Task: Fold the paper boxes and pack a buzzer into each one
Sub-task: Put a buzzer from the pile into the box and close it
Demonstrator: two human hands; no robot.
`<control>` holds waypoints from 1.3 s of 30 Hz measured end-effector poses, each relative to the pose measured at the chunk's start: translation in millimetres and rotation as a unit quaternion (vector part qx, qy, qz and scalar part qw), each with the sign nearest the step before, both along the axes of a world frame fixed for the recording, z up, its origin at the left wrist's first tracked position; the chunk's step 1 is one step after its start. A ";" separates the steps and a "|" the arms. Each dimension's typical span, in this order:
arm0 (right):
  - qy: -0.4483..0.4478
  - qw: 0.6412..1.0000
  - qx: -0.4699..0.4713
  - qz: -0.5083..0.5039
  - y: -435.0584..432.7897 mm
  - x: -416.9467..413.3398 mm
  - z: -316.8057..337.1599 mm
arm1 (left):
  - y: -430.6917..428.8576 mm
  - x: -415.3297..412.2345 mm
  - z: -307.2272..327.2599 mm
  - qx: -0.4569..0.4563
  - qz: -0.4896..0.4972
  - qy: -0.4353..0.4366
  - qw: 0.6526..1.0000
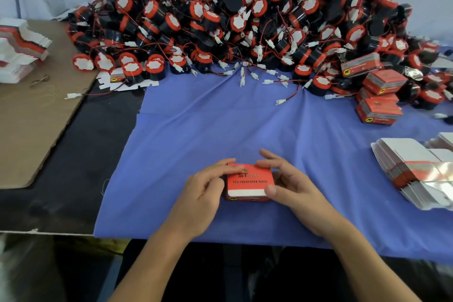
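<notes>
Upper left, we see flat blanks [22, 49] unfolded; a huge buzzer pile [245, 19] fills the top. Lower centre, our left hand [203, 193] and right hand [291, 184] pinch one red box [248, 182], seemingly closed; only a few packed boxes [378, 98] sit at right.

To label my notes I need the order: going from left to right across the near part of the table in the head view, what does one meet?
Cardboard sheet → left hand → red box → right hand → stack of flat boxes.
</notes>
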State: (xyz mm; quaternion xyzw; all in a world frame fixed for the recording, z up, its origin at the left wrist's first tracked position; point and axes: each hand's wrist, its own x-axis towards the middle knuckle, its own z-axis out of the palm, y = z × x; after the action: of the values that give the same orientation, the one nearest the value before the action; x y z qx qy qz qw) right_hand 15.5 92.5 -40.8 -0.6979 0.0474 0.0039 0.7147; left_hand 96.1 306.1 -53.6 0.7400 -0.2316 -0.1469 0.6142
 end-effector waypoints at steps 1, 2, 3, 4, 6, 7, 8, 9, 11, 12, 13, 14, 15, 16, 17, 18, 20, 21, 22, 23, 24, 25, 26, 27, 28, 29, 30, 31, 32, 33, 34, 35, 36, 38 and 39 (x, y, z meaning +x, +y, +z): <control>0.000 1.000 0.001 0.001 0.0 -0.3 0.3 | 2.7 -0.7 -0.2 -0.002 -0.019 0.004 1.000; -0.002 1.000 0.001 -0.003 0.3 -0.4 0.2 | 4.7 -1.4 -0.1 0.000 -0.031 0.002 1.000; -0.003 1.000 -0.002 -0.010 1.6 -0.3 -0.6 | 6.2 -1.9 -0.5 0.009 -0.037 -0.006 0.999; -0.004 1.000 -0.009 -0.016 3.0 -0.2 -2.0 | 7.5 -2.5 -1.5 0.024 -0.038 -0.026 0.999; -0.009 0.999 -0.032 -0.027 5.9 -0.7 -6.2 | 9.4 -3.6 -3.4 0.051 -0.034 -0.071 0.996; -0.019 0.998 -0.042 -0.035 7.8 -1.4 -8.5 | 9.9 -3.9 -4.2 0.055 -0.030 -0.085 0.994; -0.037 0.997 -0.051 -0.044 9.6 -2.5 -10.4 | 10.4 -4.3 -4.8 0.057 -0.024 -0.097 0.993; -0.059 0.995 -0.065 -0.055 11.6 -3.2 -12.3 | 10.5 -4.7 -6.0 0.060 -0.019 -0.108 0.992; -0.104 0.984 -0.121 -0.076 15.4 -3.3 -15.7 | 10.4 -5.1 -8.5 0.073 -0.005 -0.137 0.988; -0.124 0.978 -0.150 -0.082 16.8 -2.8 -17.0 | 10.3 -5.2 -9.4 0.081 0.002 -0.150 0.985; -0.138 0.971 -0.173 -0.087 18.2 -2.3 -17.7 | 10.2 -5.3 -9.9 0.085 0.006 -0.156 0.984; -0.148 0.965 -0.193 -0.093 18.9 -1.7 -17.9 | 10.4 -5.3 -9.9 0.083 0.009 -0.152 0.985; -0.153 0.960 -0.214 -0.099 19.1 -1.3 -18.0 | 10.7 -5.2 -9.7 0.078 0.010 -0.145 0.986; -0.155 0.954 -0.236 -0.105 19.4 -1.1 -18.1 | 11.2 -5.1 -9.4 0.074 0.012 -0.138 0.988; -0.153 0.948 -0.255 -0.110 19.5 -1.1 -18.6 | 11.1 -5.3 -9.1 0.071 0.015 -0.133 0.988; -0.152 0.945 -0.267 -0.113 19.4 -1.3 -19.1 | 10.9 -5.6 -8.6 0.069 0.022 -0.133 0.989; -0.153 0.941 -0.277 -0.121 19.1 -1.7 -19.9 | 9.6 -6.5 -7.4 0.068 0.036 -0.141 0.987; -0.160 0.936 -0.287 -0.128 19.0 -2.1 -20.3 | 8.8 -7.2 -6.8 0.069 0.045 -0.154 0.985; -0.171 0.927 -0.304 -0.135 19.1 -2.6 -20.9 | 8.4 -7.8 -6.4 0.069 0.055 -0.169 0.982; -0.183 0.917 -0.324 -0.140 19.3 -3.3 -21.6 | 8.3 -8.3 -6.0 0.068 0.063 -0.182 0.979; -0.193 0.909 -0.341 -0.144 19.5 -3.8 -21.8 | 8.3 -8.7 -5.3 0.065 0.067 -0.190 0.977; -0.198 0.904 -0.350 -0.148 19.9 -4.5 -21.4 | 8.6 -9.2 -4.4 0.061 0.069 -0.195 0.976; -0.201 0.901 -0.354 -0.151 20.4 -5.2 -20.7 | 8.9 -9.8 -3.5 0.057 0.070 -0.199 0.976; -0.206 0.898 -0.357 -0.154 20.7 -5.7 -20.4 | 9.1 -10.6 -2.7 0.053 0.073 -0.202 0.975; -0.216 0.893 -0.363 -0.157 20.8 -6.3 -20.8 | 9.4 -11.6 -2.3 0.049 0.077 -0.207 0.974; -0.230 0.885 -0.372 -0.162 21.0 -6.7 -22.0 | 9.6 -12.7 -2.4 0.046 0.084 -0.216 0.972; -0.244 0.876 -0.381 -0.168 21.4 -7.0 -23.3 | 10.0 -13.7 -2.7 0.046 0.093 -0.229 0.968; -0.255 0.869 -0.386 -0.175 21.7 -7.1 -24.3 | 10.3 -14.5 -3.2 0.048 0.099 -0.245 0.963; -0.263 0.865 -0.389 -0.179 21.9 -7.4 -24.9 | 10.5 -15.2 -4.0 0.048 0.103 -0.258 0.960; -0.271 0.862 -0.389 -0.179 22.2 -7.7 -24.9 | 10.6 -15.9 -4.5 0.048 0.105 -0.265 0.957; -0.280 0.860 -0.390 -0.173 22.5 -8.2 -24.7 | 10.3 -16.6 -4.6 0.048 0.106 -0.269 0.956; -0.290 0.858 -0.390 -0.166 22.9 -9.0 -24.6 | 10.0 -17.3 -4.6 0.049 0.107 -0.275 0.954; -0.300 0.857 -0.388 -0.158 23.1 -9.3 -24.4 | 9.2 -18.2 -4.6 0.053 0.110 -0.285 0.951; -0.311 0.857 -0.383 -0.151 23.7 -9.3 -24.1 | 8.0 -19.6 -6.4 0.067 0.118 -0.325 0.936; -0.311 0.857 -0.380 -0.153 24.3 -9.1 -24.4 | 7.6 -20.1 -7.9 0.075 0.121 -0.348 0.927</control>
State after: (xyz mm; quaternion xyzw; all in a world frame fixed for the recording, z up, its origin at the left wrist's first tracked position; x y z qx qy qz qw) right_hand 6.4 116.8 -65.2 -0.8641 -0.0739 -0.3410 0.3628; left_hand 76.0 313.6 -61.5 0.8112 -0.3274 0.1780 0.4507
